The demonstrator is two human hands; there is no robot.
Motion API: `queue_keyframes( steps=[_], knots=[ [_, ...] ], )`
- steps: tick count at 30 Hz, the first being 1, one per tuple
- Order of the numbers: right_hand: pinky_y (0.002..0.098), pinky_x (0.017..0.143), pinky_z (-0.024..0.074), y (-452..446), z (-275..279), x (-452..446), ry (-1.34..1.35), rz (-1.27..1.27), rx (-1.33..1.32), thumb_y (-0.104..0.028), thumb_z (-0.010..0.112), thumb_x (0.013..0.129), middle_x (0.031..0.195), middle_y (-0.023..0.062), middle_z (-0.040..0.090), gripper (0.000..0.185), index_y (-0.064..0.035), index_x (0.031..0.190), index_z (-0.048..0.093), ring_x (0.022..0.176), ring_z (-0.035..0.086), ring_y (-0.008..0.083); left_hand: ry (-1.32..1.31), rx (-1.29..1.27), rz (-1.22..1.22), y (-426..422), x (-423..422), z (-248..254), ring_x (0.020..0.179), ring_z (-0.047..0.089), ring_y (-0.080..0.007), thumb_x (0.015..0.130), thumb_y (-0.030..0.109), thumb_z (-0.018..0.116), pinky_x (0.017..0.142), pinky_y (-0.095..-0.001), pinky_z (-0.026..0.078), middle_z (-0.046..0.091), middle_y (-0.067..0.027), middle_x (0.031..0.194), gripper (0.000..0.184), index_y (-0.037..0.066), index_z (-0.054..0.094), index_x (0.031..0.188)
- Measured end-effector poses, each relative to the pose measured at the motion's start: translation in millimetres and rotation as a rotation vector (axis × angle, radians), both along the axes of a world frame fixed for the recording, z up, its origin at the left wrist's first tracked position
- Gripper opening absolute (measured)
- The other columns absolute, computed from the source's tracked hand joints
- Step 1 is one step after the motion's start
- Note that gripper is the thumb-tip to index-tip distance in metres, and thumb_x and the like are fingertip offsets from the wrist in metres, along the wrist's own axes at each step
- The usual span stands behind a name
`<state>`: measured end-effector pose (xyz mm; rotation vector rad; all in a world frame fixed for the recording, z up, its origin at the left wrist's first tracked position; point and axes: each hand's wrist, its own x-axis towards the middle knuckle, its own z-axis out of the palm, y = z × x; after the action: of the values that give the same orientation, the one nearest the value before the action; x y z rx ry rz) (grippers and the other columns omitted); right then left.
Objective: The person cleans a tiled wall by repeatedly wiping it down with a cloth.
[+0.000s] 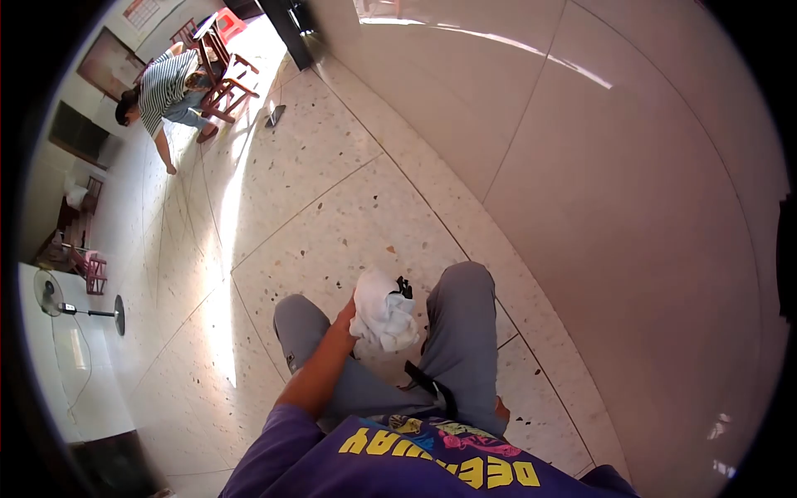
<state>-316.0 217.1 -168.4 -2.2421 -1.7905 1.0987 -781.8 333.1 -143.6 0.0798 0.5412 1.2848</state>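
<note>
Between my knees is a bundled white cloth, crumpled, with a small black part at its upper right edge. My left hand is closed on the left side of this cloth, its fingers mostly hidden by the folds. A black strap lies across my lap, below the cloth. I cannot make out my right hand. A small patch of skin shows beside my right thigh, and whether it is hand or foot is unclear.
A speckled tile floor spreads ahead, with a smooth tiled wall close on my right. At upper left another person bends beside a wooden chair. A dark flat object lies near it. A standing fan is far left.
</note>
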Motion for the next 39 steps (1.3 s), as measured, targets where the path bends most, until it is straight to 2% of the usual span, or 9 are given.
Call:
queue_keyframes(
  steps=[5,8,10,14,17,23,31,37,39],
  knots=[
    [0.0487,0.067,0.0503,0.8,-5.5,6.4,0.031,0.018,0.008,-0.038,0.04,0.101,0.082,0.0207,0.068,0.04,-0.0064,0.097,0.065,0.078,0.066,0.042,0.063,-0.062,-0.035,2.9,12.4,7.8,0.13,0.053,-0.0329,0.1,0.055,0.049,0.111,-0.0495,0.043,0.052,-0.0158,0.145,0.068,0.008,0.041,0.149],
    [0.0476,0.068,0.0505,-2.5,-12.9,10.5,0.046,0.041,0.006,-0.036,0.042,0.102,0.083,0.0206,0.068,0.038,-0.0058,0.099,0.065,0.079,0.066,0.0411,-0.157,-0.02,-0.087,10.7,10.0,-15.4,0.131,0.052,-0.0322,0.1,0.053,0.05,0.111,-0.0491,0.043,0.052,-0.0158,0.145,0.068,0.008,0.04,0.15],
    [0.0469,0.068,0.0507,-1.2,-14.6,12.7,0.08,0.074,-0.008,-0.035,0.043,0.102,0.084,0.0205,0.068,0.037,-0.0055,0.1,0.065,0.08,0.066,0.0404,-0.165,0.118,-0.079,8.1,20.8,14.0,0.132,0.051,-0.0319,0.1,0.052,0.05,0.112,-0.0483,0.043,0.051,-0.0159,0.146,0.068,0.007,0.038,0.15],
    [0.0456,0.069,0.0511,22.2,-2.2,14.7,0.217,0.083,0.107,-0.033,0.045,0.102,0.086,0.0204,0.068,0.035,-0.0048,0.103,0.066,0.081,0.067,0.0391,-0.062,-0.045,-0.027,4.0,32.2,48.4,0.131,0.053,-0.0303,0.1,0.049,0.054,0.113,-0.0441,0.042,0.052,-0.0166,0.144,0.069,0.003,0.038,0.149],
    [0.0342,0.086,0.0498,79.6,75.2,-13.0,0.343,-0.054,0.408,-0.018,0.054,0.1,0.102,0.0152,0.066,0.026,0.0018,0.114,0.061,0.096,0.064,0.0242,0.174,0.136,-0.079,1.6,56.2,119.2,0.13,0.054,-0.0295,0.101,0.046,0.055,0.113,-0.0432,0.041,0.054,-0.0172,0.142,0.067,0.002,0.039,0.147],
    [0.0388,0.11,0.0373,148.4,222.7,-88.6,0.924,0.193,0.675,-0.029,0.045,0.105,0.141,0.015,0.05,0.049,-0.0007,0.145,0.041,0.129,0.049,0.0254,0.345,0.279,-0.242,20.1,130.0,197.5,0.12,0.061,-0.0207,0.097,0.045,0.063,0.105,-0.0355,0.047,0.062,-0.0116,0.131,0.065,0.001,0.047,0.141],
    [0.0402,0.112,0.0393,142.6,189.5,-112.6,1.597,-0.09,0.17,-0.048,0.044,0.103,0.149,0.0129,0.045,0.065,-0.0048,0.15,0.034,0.135,0.047,0.0252,0.273,0.204,-0.278,8.7,183.5,235.2,0.117,0.061,-0.0192,0.099,0.052,0.057,0.101,-0.0339,0.048,0.063,-0.0098,0.128,0.061,0.003,0.054,0.135],
    [0.0415,0.112,0.0406,120.3,220.1,-132.0,1.801,-0.319,-0.242,-0.053,0.045,0.101,0.147,0.0098,0.049,0.065,-0.009,0.149,0.039,0.133,0.05,0.0251,1.475,0.618,0.223,13.9,175.6,223.1,0.116,0.059,-0.0357,0.103,0.042,0.047,0.095,-0.0402,0.046,0.063,-0.0213,0.121,0.05,-0.001,0.054,0.128],
    [0.0413,0.114,0.0394,118.8,212.1,-131.2,1.774,-0.275,-0.288,-0.053,0.048,0.101,0.147,0.0089,0.049,0.066,-0.0091,0.149,0.039,0.134,0.049,0.0239,1.501,0.575,0.165,14.8,166.9,212.8,0.12,0.053,-0.0427,0.103,0.036,0.047,0.1,-0.0414,0.044,0.055,-0.0279,0.13,0.052,-0.001,0.046,0.139]
  ],
)
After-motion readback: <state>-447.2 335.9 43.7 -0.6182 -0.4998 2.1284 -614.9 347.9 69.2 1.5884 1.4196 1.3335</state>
